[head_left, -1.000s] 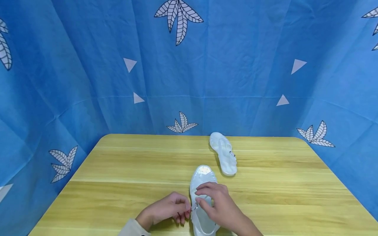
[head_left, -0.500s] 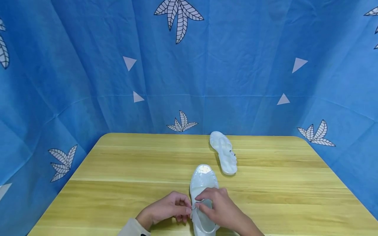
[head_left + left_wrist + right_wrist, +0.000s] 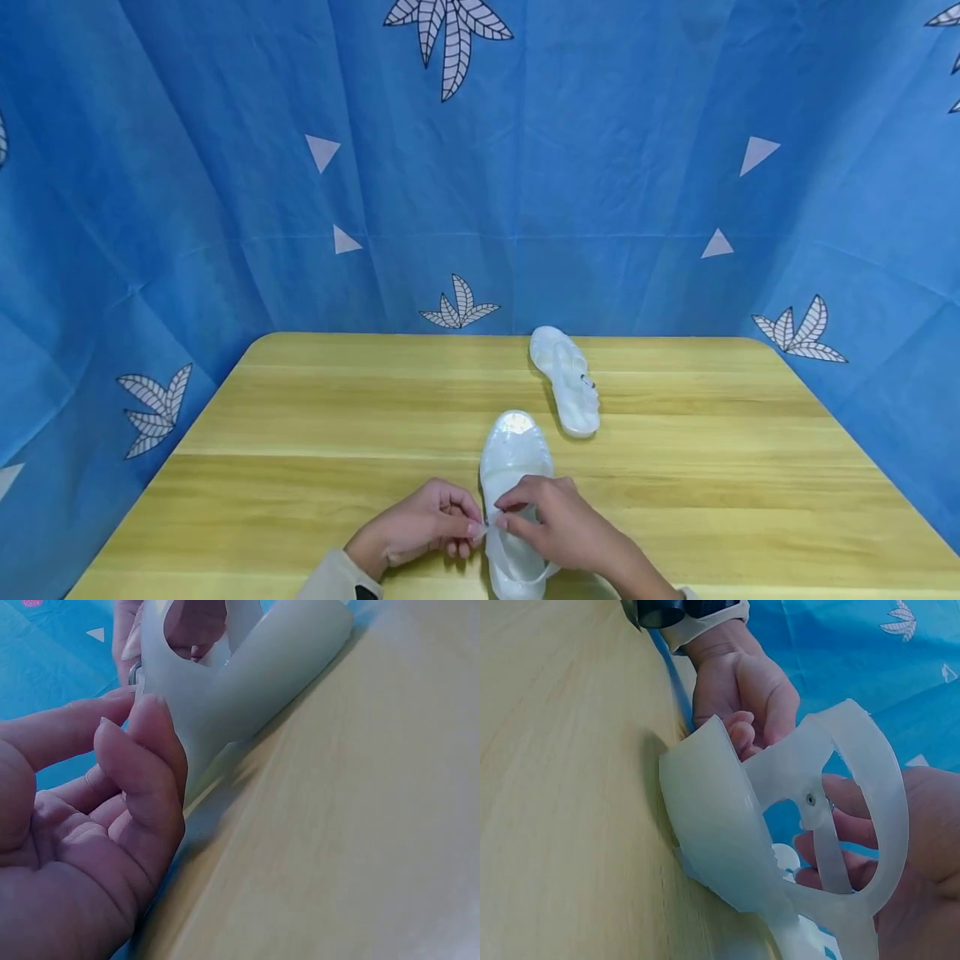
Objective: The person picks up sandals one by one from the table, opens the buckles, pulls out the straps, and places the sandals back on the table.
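A white jelly sandal (image 3: 516,450) lies at the near middle of the table, toe pointing away from me. At its left side my left hand (image 3: 427,525) pinches the end of the ankle strap between thumb and index finger. My right hand (image 3: 558,525) reaches over the sandal from the right, its thumb and curled index finger holding the strap at the small metal buckle (image 3: 135,673). In the right wrist view, the sandal's heel cup (image 3: 709,814) faces the camera, and the right fingers (image 3: 847,825) show behind the straps. Fingers partly hide the buckle.
Another white sandal (image 3: 573,400) lies farther back, slightly right, with a metal buckle on its right side. The wooden table (image 3: 300,417) has rounded far corners. Behind and beside it hangs a blue cloth (image 3: 615,167) with leaf and triangle prints.
Both hands stay at the strap. The right hand has come down closer to the buckle, and the left fingers now pinch the strap end beside it. The head view has tilted slightly.
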`<state>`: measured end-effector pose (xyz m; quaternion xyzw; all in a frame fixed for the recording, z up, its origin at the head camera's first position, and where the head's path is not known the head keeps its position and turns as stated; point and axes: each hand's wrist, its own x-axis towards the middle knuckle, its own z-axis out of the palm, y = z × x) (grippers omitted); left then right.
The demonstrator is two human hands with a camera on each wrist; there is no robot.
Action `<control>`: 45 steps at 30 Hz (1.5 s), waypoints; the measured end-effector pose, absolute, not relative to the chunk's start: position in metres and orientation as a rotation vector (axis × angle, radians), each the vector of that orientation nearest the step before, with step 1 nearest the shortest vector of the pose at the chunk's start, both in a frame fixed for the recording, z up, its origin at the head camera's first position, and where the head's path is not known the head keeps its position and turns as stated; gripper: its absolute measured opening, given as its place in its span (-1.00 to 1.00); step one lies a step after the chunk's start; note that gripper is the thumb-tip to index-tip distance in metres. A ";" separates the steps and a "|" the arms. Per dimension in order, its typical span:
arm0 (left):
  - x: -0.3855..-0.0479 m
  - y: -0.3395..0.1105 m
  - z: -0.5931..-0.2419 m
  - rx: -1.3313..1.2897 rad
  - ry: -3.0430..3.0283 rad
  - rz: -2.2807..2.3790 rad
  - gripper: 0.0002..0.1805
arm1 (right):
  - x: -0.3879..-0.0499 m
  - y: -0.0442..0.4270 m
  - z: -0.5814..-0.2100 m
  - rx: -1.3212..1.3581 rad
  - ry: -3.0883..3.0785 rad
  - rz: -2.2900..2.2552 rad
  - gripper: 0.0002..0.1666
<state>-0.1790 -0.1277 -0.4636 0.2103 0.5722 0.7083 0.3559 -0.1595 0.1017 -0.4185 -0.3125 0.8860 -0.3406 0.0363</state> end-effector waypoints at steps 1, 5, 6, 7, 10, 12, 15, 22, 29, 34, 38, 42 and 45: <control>-0.179 -0.128 -0.464 0.533 1.470 1.834 -0.93 | -0.160 0.102 -0.418 -0.950 2.699 -1.064 -0.79; -0.180 -0.128 -0.465 0.546 1.442 1.839 -0.98 | -0.162 0.103 -0.420 -0.937 2.640 -1.111 -0.78; -0.180 -0.128 -0.466 0.556 1.438 1.840 -0.97 | -0.162 0.103 -0.420 -0.942 2.629 -1.122 -0.77; -0.179 -0.128 -0.466 0.566 1.433 1.841 -0.96 | -0.162 0.103 -0.421 -0.940 2.615 -1.134 -0.77; -0.178 -0.127 -0.467 0.590 1.425 1.844 -0.95 | -0.163 0.104 -0.423 -0.937 2.575 -1.170 -0.76; -0.177 -0.126 -0.467 0.602 1.416 1.850 -0.95 | -0.163 0.104 -0.424 -0.932 2.549 -1.192 -0.76; -0.175 -0.125 -0.468 0.609 1.395 1.872 -0.94 | -0.163 0.104 -0.425 -0.910 2.513 -1.217 -0.77; -0.176 -0.122 -0.469 0.606 1.386 1.913 -0.93 | -0.165 0.104 -0.426 -0.900 2.446 -1.277 -0.77; -0.176 -0.121 -0.470 0.613 1.400 1.928 -0.93 | -0.165 0.103 -0.426 -0.898 2.432 -1.284 -0.78; -0.176 -0.119 -0.470 0.630 1.393 1.943 -0.91 | -0.165 0.103 -0.427 -0.894 2.415 -1.304 -0.78; -0.175 -0.119 -0.470 0.643 1.375 1.967 -0.89 | -0.165 0.103 -0.428 -0.890 2.411 -1.306 -0.79; -0.174 -0.118 -0.471 0.644 1.356 1.983 -0.87 | -0.165 0.102 -0.428 -0.889 2.421 -1.293 -0.79; -0.175 -0.118 -0.472 0.648 1.344 1.990 -0.86 | -0.165 0.102 -0.428 -0.890 2.426 -1.287 -0.80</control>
